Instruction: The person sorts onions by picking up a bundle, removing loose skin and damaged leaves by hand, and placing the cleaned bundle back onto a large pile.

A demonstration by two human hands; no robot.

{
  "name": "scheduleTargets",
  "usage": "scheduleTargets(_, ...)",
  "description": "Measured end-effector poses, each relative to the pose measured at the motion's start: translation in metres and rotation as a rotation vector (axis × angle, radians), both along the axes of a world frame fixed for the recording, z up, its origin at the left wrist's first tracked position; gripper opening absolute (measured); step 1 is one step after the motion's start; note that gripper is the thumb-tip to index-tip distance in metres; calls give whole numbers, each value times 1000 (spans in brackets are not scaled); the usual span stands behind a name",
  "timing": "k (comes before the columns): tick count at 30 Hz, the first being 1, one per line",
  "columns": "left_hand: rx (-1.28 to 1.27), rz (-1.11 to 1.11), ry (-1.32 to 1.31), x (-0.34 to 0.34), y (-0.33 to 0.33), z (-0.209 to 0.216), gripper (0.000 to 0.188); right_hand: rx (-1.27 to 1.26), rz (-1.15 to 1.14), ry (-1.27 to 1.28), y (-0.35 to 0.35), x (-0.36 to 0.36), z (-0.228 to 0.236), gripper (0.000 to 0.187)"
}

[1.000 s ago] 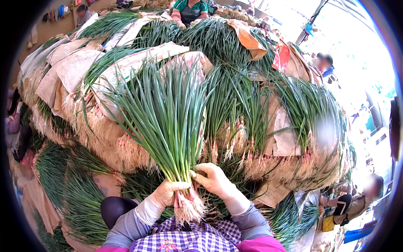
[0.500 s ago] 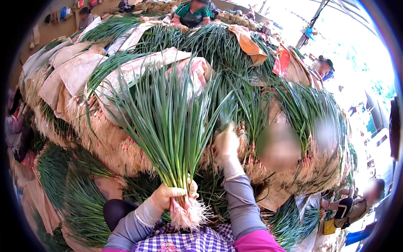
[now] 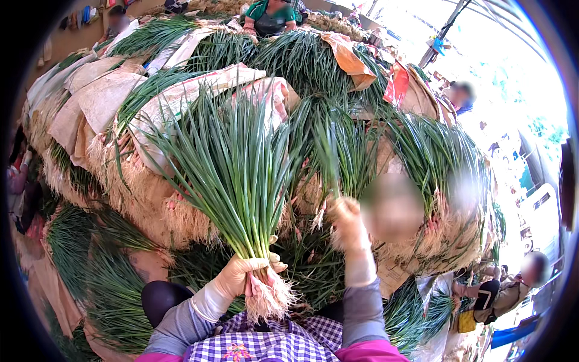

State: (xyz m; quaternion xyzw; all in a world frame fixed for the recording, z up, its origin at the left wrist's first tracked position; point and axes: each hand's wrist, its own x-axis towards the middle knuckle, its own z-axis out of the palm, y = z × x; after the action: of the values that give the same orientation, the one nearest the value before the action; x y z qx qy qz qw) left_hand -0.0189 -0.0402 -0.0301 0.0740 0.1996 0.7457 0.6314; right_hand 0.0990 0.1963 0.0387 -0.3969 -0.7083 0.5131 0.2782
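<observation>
My left hand (image 3: 247,274), in a pale glove, is wrapped round a thick bunch of green onions (image 3: 250,199) just above the roots. The long leaves fan upward and away from me, while the pinkish bulbs and stringy white roots (image 3: 268,298) hang below my fist. To the right of the bunch, my gloved right hand (image 3: 350,223) is blurred by motion. Its fingers look closed on a thin green onion (image 3: 329,154), whose smeared leaves point upward. Just beyond both hands lies a big heap of green onions (image 3: 428,151), roots toward me.
Pale woven sacks (image 3: 181,105) lie over parts of the heap, with an orange sack (image 3: 350,60) farther back. More green onions (image 3: 114,295) lie low at left. A person (image 3: 271,18) is behind the heap, another (image 3: 512,289) sits at right.
My right hand has moved right and nearer to me, with the blurred green onion. The bunch in my left hand has shifted slightly left, and the whole view has moved a little.
</observation>
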Motion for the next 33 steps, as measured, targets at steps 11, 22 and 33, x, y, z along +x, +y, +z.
scheduleTargets(11, -19, -111, 194, -3, 5, -6, 47, -897, 378, 457, -79, -10, -48, 33)
scheduleTargets(22, -107, -59, 300, 0, 5, -8, 35, -791, 541, 390, -80, -15, -55, 13)
scheduleTargets(33, 29, 11, -50, 2, 1, 0, 56, 486, 101, -585, -3, -55, -90, 33)
